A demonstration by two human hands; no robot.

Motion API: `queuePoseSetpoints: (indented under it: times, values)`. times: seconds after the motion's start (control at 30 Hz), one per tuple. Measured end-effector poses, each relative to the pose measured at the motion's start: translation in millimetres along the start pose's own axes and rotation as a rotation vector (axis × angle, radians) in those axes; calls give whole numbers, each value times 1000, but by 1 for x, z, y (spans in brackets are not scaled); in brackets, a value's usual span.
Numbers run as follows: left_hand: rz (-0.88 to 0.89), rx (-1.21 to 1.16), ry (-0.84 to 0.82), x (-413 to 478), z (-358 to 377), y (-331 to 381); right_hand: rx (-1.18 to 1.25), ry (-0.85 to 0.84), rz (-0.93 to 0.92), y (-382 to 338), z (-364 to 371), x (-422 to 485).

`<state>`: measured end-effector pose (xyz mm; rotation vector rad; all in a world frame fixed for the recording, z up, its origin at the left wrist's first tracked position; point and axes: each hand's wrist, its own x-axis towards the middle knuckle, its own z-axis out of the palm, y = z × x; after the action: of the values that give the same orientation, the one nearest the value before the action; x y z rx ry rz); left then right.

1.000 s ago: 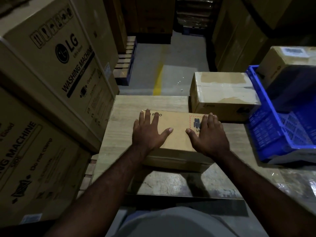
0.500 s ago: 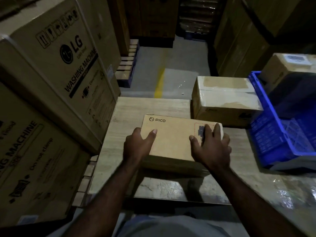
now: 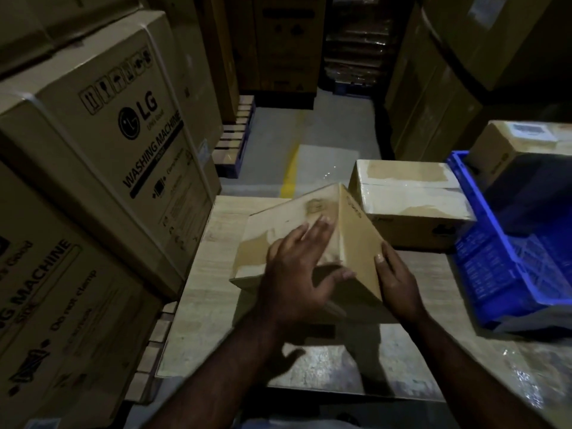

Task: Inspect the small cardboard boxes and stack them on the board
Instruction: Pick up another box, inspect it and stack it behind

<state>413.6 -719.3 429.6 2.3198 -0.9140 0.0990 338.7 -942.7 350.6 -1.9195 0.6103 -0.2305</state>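
- Spreading straight across the broad face of the small brown rectangular cardboard box [image 3: 272, 236], the fingers [image 3: 318, 227] of my left hand [image 3: 297, 274] clasp nothing; motion blur hides how firmly they press.
- My right hand [image 3: 399, 283] grips the box at its 4 o'clock corner, thumb flat on the narrow side panel, other fingers hidden beneath.
- The box is tipped up, one sharp ridge uppermost, above the pale wood-grain board [image 3: 198, 289]; matte card, a scuffed tape patch on its face.
- I judge inspection midway; setting it down remains.
- At 1 o'clock a squat cardboard box with glossy clear tape [image 3: 411, 196] sits alone, nothing stacked on it.
- At 3 o'clock, a blue latticed plastic crate [image 3: 510, 258]; at 9, large printed washing-machine cartons [image 3: 123, 134].
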Motion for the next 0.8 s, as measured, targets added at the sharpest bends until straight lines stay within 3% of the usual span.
queuePoseSetpoints:
  times: [0.1, 0.2, 0.33, 0.4, 0.47, 0.63, 0.8]
  values:
    - [99, 124, -177, 8, 12, 8, 120, -8, -101, -35, -9, -16]
    - [72, 193, -248, 11, 20, 13, 196, -4, -229, -63, -21, -37]
    - [-172, 236, -213, 6, 21, 10, -31, 64, -263, -65, -35, -42]
    - [-310, 155, -223, 2, 20, 7, -154, 137, -233, -58, -40, -41]
    - [-375, 67, -195, -1, 21, 5, -130, 184, -222, -47, -47, -42]
    - [-133, 111, -3, -5, 33, 14, -70, 245, -166, -21, -55, -47]
    - [-138, 256, 32, -18, 31, 6, -165, 184, -218, -17, -43, -56]
